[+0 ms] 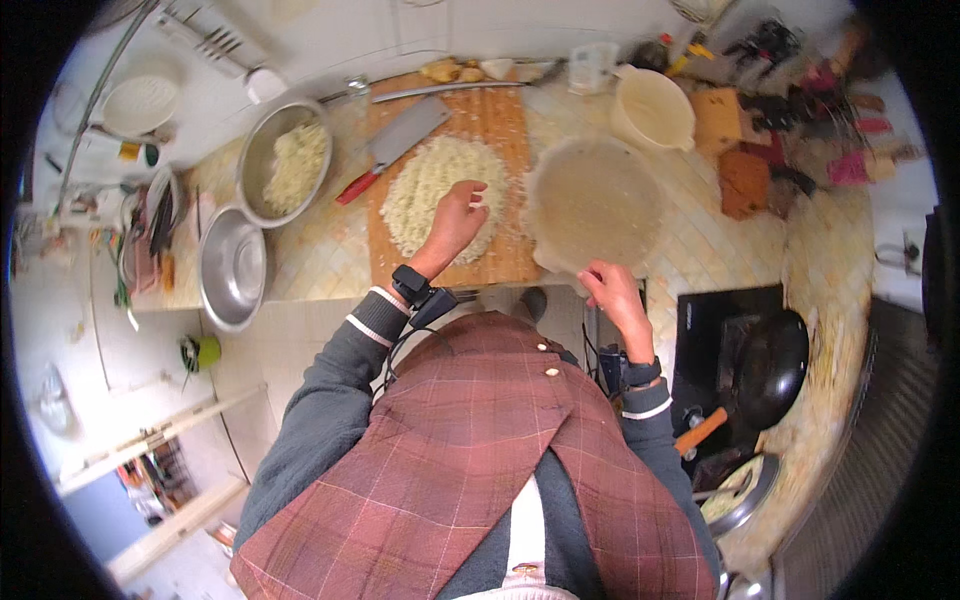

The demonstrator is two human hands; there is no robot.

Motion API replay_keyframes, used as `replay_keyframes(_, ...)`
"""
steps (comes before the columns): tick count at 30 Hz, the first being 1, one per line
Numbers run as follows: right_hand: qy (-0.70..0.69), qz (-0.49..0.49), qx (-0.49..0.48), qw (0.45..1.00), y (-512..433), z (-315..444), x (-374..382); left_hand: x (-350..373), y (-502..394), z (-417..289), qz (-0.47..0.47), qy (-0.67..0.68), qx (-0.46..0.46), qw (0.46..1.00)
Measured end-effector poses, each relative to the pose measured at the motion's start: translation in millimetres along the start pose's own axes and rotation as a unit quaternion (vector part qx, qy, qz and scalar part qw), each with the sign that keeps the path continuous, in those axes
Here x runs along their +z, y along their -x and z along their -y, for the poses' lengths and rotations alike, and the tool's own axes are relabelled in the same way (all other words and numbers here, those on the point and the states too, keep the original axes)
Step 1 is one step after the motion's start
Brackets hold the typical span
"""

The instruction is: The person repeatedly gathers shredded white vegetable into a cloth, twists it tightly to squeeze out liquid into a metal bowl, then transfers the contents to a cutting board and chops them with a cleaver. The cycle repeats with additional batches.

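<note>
My left hand (459, 221) is above a flat pile of finely chopped pale vegetable (427, 180), fingers loosely curled and apart, with nothing visible in them. The pile lies on a wooden cutting board (506, 112). Beside it on the board rests a cleaver (411, 129) with a red handle. My right hand (616, 296) pinches the near edge of a pale, translucent round vessel (596, 206), which stands right of the board. That edge is blurred, so its exact shape is hard to tell.
Left of the board are a steel bowl (251, 161) with more chopped vegetable and an empty-looking steel bowl (234, 270). A cream plastic pot (652, 109) stands at the back right. On the right, a black wok (772, 367) sits on the cooktop (694, 322), near a pan (750, 495) holding food.
</note>
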State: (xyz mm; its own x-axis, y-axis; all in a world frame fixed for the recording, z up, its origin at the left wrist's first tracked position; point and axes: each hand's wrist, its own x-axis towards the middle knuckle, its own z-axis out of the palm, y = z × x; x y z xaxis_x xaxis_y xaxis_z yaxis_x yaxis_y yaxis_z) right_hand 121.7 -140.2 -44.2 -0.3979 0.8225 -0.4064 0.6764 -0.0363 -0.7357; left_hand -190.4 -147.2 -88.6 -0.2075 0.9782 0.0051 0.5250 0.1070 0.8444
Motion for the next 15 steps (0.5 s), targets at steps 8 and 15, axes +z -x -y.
replay_keyframes(8, -0.201, 0.124, -0.047, 0.971, -42.2, 57.6, 52.1, -109.6, -21.4, 109.7, -0.114, -0.346, 0.011, 0.931)
replay_keyframes(15, -0.148, 0.134, -0.070, 0.977, -68.6, 69.7, 106.1, -124.0, -59.7, 158.4, -0.023, -0.385, 0.041, 0.922)
